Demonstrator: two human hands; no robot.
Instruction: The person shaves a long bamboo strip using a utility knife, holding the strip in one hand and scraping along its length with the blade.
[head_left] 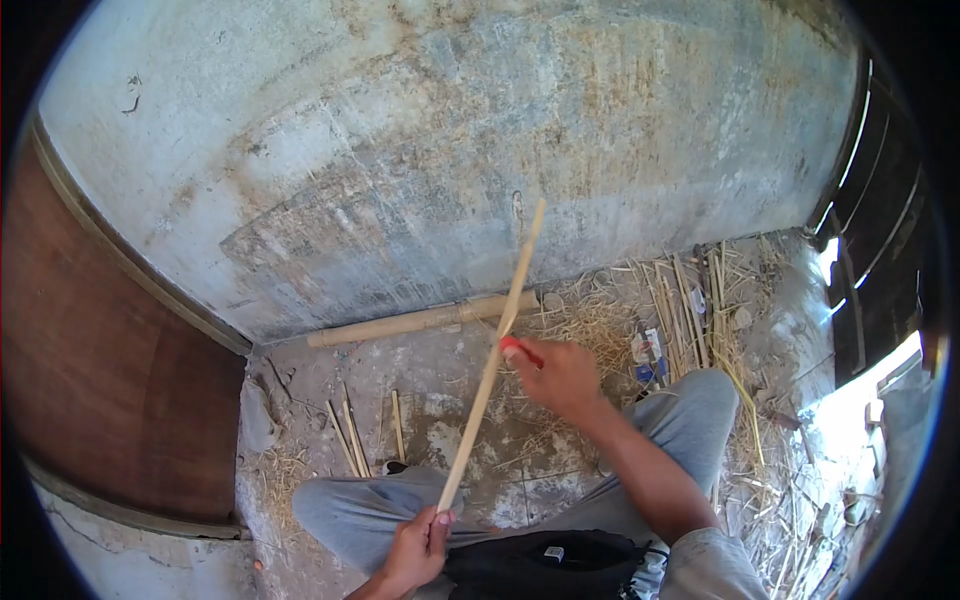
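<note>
A long, pale bamboo strip (478, 408) slants up from my lap toward the wall. My left hand (418, 550) is closed around its lower end. Farther up, my right hand (560, 378) is closed on a red-handled tool (524, 352), which touches the strip near its middle. The tool's blade, if there is one, cannot be made out. Above the tool, a thin sliver seems to stand slightly apart from the strip.
A thick bamboo pole (415, 325) lies along the foot of the stained wall (450, 150). Cut strips (690, 310) and shavings (590, 330) lie at the right, near a blue-and-white packet (648, 358). Several short strips (348, 438) are beyond my left knee. A brown panel (120, 370) stands at the left.
</note>
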